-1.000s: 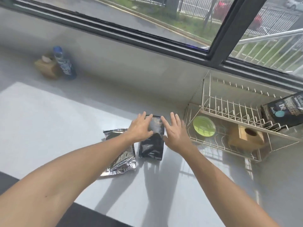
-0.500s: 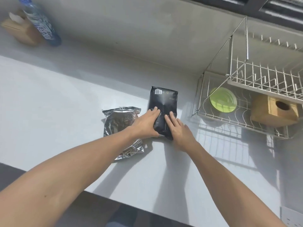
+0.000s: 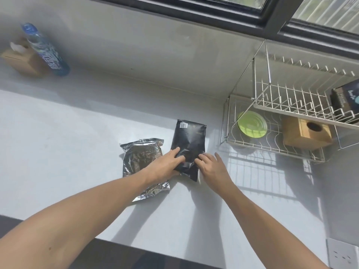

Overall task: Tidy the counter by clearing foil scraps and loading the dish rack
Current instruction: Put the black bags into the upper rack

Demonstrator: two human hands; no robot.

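A black pouch (image 3: 191,138) with a barcode lies flat on the white counter (image 3: 58,142). My left hand (image 3: 167,164) grips its near left edge, fingers curled onto it. At the near right corner my right hand (image 3: 210,166) pinches the pouch. A silver foil bag (image 3: 139,158) lies just left of the pouch, partly under my left forearm. The two-tier wire dish rack (image 3: 272,150) stands to the right against the wall.
The rack's lower tier holds a green plate (image 3: 252,124) and a wooden box (image 3: 307,133); a dark package (image 3: 345,100) sits on the upper tier. A blue bottle (image 3: 46,51) and a tissue box (image 3: 21,59) stand far left. A wall socket (image 3: 342,253) is at lower right.
Both hands slid from the pouch's far end to its near end and closed on it. The view dropped from the window toward the counter.
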